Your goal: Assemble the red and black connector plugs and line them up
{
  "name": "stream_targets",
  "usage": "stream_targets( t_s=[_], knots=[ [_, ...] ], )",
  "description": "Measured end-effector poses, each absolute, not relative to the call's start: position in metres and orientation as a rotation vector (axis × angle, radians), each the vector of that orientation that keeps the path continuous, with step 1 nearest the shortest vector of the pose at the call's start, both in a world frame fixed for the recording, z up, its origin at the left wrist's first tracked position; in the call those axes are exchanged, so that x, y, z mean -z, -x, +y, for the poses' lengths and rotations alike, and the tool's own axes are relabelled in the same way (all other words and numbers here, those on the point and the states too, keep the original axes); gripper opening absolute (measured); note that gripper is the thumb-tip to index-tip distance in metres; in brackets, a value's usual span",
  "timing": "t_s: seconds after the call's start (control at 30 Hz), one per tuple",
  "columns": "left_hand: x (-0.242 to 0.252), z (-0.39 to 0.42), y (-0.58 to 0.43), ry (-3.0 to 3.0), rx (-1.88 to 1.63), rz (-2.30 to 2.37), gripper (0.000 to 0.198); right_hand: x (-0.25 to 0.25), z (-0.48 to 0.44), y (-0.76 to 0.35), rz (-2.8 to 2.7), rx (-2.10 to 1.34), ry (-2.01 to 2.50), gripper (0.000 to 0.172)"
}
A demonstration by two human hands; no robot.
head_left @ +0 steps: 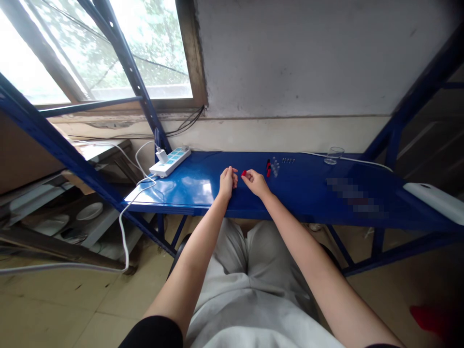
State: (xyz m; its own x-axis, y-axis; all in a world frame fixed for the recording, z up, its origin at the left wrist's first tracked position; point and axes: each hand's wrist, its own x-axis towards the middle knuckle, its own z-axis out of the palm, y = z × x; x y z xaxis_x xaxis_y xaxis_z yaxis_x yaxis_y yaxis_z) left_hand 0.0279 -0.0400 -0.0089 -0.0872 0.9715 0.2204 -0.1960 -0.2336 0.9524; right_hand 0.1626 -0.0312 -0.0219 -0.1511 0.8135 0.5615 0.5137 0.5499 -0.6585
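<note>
Red, the small piece (244, 173) is pinched narrowly in the right hand (255, 182) over the blue table (308, 193); the left hand (226, 183) curls loosely just beside it, and I cannot tell whether it holds anything. To the right, red and black pieces (268, 168) lie beside clear pieces (276, 167), near a row of small metal pins (289, 160)

Reaching forward with both arms, pretty much straight at the elbows, angling left forearm (205, 232) and right forearm (293, 227) inward. Holding left hand (227, 182) loosely curled, with thumb on top and fingers bent in toward the right. Can't really see into that palm, tbh. Pinching thumb against fingertips with right hand (255, 183), aiming it forward and left. Got both hands near each other, but not touching.
</note>
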Motion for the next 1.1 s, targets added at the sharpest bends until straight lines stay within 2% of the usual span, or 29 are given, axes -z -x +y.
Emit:
stream_targets(
  t_s=[0.27, 0.5, 0.83, 1.1],
  knots=[
    [0.005, -0.043, -0.029, -1.165, -1.526, 1.026, 0.034, 0.02, -0.031, -0.166, -1.811, -0.354, 1.16, 0.022],
    [0.007, -0.042, -0.028, -1.189, -1.52, 1.004, 0.035, 0.01, -0.037, -0.197, -1.876, -0.373, 1.422, 0.015],
    [0.005, -0.041, -0.028, -1.167, -1.496, 1.02, 0.034, -0.002, -0.048, -0.25, -1.863, -0.268, 1.758, 0.015],
    [0.006, -0.041, -0.028, -1.167, -1.486, 1.029, 0.034, 0.0, -0.041, -0.258, -1.844, -0.215, 1.855, 0.018]
  ],
)
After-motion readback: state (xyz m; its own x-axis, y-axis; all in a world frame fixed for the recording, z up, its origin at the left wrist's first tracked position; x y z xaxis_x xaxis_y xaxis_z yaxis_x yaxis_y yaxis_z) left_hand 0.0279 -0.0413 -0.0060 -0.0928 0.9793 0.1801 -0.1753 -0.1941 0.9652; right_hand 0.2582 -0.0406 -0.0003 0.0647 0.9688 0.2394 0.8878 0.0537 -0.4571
